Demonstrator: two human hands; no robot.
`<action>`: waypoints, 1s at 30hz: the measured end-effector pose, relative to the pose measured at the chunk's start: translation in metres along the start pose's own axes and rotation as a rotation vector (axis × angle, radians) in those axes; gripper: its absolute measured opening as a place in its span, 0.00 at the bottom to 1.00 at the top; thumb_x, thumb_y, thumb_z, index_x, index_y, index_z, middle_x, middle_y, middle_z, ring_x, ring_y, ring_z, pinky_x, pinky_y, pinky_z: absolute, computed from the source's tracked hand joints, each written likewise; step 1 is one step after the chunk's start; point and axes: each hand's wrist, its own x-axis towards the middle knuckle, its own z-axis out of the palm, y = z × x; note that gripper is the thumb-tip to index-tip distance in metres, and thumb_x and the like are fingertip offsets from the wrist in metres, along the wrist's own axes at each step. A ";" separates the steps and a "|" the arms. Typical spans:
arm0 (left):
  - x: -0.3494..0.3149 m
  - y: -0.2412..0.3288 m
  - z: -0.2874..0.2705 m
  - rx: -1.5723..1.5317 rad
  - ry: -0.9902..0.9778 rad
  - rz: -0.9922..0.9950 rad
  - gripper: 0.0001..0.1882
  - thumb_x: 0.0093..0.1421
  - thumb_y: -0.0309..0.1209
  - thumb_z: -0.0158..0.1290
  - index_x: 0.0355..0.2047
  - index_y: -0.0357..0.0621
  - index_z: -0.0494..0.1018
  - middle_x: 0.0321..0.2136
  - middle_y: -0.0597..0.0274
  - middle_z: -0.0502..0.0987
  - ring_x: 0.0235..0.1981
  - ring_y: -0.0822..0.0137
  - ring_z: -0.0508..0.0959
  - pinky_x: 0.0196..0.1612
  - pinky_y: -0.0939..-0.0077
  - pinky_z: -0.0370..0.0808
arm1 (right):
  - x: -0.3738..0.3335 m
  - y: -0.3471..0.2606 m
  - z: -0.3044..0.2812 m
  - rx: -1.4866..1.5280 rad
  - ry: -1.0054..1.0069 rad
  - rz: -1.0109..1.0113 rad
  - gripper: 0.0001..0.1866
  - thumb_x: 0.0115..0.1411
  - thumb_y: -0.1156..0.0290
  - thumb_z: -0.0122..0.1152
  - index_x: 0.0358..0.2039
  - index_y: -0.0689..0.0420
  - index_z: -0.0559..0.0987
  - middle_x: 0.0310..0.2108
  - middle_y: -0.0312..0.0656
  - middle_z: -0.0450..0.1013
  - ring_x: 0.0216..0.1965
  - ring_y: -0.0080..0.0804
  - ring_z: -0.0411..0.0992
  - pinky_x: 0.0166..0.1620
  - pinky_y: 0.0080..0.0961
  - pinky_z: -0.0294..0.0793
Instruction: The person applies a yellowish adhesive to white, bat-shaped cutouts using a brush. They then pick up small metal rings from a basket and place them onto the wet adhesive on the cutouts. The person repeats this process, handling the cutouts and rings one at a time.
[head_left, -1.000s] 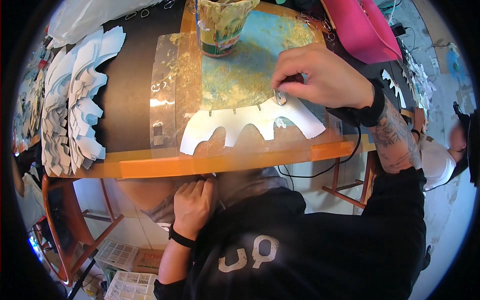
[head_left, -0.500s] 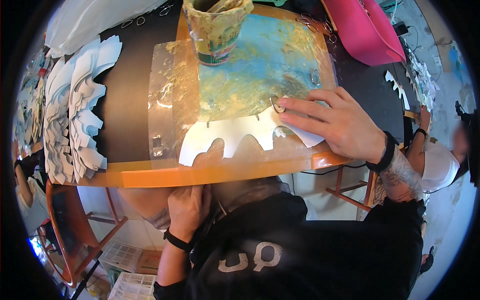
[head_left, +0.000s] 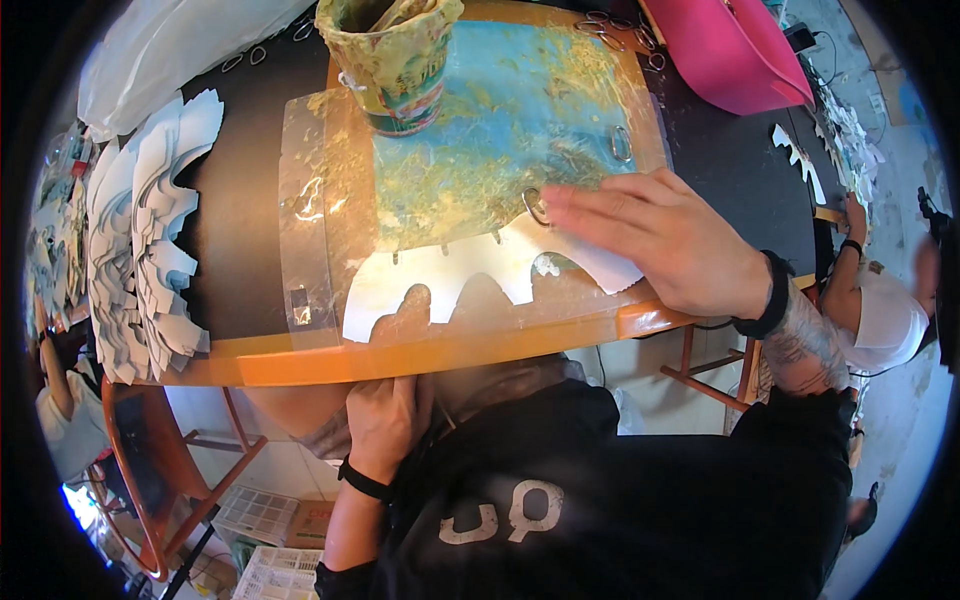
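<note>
A white cut piece with a scalloped edge (head_left: 480, 268) lies flat near the table's front edge, with a few small slits along its far side. My right hand (head_left: 665, 235) rests over its right end, fingers stretched out and close together. At those fingertips sits an oval metal ring (head_left: 535, 205), by the far edge of the piece. The thumb is hidden. Below the table edge, close to my lap, is my left hand (head_left: 382, 425); its fingertips go out of sight under the edge, and whatever they touch is hidden.
A glue-crusted bucket (head_left: 395, 75) stands on a smeared blue sheet (head_left: 480, 130). Another metal ring (head_left: 621, 143) lies on the sheet's right side. Stacked white scalloped pieces (head_left: 155, 240) are at left, a pink bin (head_left: 730, 55) far right. A person in white (head_left: 880, 315) is beyond.
The whole view has shifted a little, so the bucket and the white piece appear farther left. My right fingers remain by the ring, slightly closer together; my left hand stays below the edge.
</note>
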 end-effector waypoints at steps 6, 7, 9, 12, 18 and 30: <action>-0.002 -0.002 -0.001 -0.002 -0.010 -0.016 0.26 0.58 0.26 0.62 0.57 0.32 0.71 0.33 0.46 0.81 0.28 0.49 0.81 0.31 0.59 0.78 | -0.012 0.040 -0.033 0.076 0.418 0.213 0.07 0.61 0.77 0.64 0.40 0.63 0.84 0.33 0.43 0.80 0.33 0.31 0.75 0.38 0.26 0.73; -0.001 -0.002 -0.001 -0.003 -0.010 -0.015 0.26 0.58 0.26 0.62 0.57 0.32 0.71 0.35 0.45 0.82 0.29 0.48 0.81 0.32 0.59 0.78 | -0.014 0.045 -0.036 0.094 0.401 0.290 0.06 0.61 0.76 0.67 0.37 0.63 0.83 0.30 0.41 0.78 0.31 0.28 0.74 0.36 0.24 0.72; 0.000 -0.003 0.000 -0.003 0.013 -0.022 0.28 0.58 0.26 0.62 0.58 0.33 0.70 0.41 0.44 0.81 0.34 0.45 0.81 0.36 0.56 0.78 | -0.013 0.055 -0.031 0.143 0.370 0.433 0.08 0.59 0.73 0.71 0.29 0.64 0.81 0.24 0.38 0.74 0.26 0.23 0.71 0.32 0.21 0.70; 0.001 -0.007 0.002 -0.001 0.032 -0.027 0.31 0.58 0.27 0.62 0.61 0.35 0.68 0.50 0.42 0.78 0.44 0.41 0.79 0.46 0.52 0.76 | -0.005 0.058 -0.023 0.154 0.307 0.462 0.13 0.57 0.71 0.75 0.28 0.64 0.78 0.22 0.36 0.70 0.25 0.19 0.68 0.29 0.19 0.67; -0.003 -0.015 0.003 0.033 -0.049 -0.075 0.34 0.58 0.30 0.61 0.65 0.39 0.64 0.56 0.44 0.74 0.52 0.39 0.73 0.54 0.49 0.70 | 0.015 0.063 -0.010 0.231 0.344 0.267 0.12 0.55 0.71 0.74 0.34 0.62 0.79 0.30 0.34 0.73 0.27 0.22 0.68 0.32 0.20 0.67; 0.000 -0.016 0.003 -0.014 -0.008 -0.060 0.28 0.58 0.29 0.61 0.59 0.38 0.70 0.42 0.43 0.74 0.44 0.43 0.74 0.47 0.52 0.72 | 0.071 -0.005 -0.019 0.471 0.115 0.055 0.04 0.55 0.76 0.73 0.30 0.59 0.85 0.28 0.36 0.79 0.28 0.23 0.74 0.31 0.21 0.69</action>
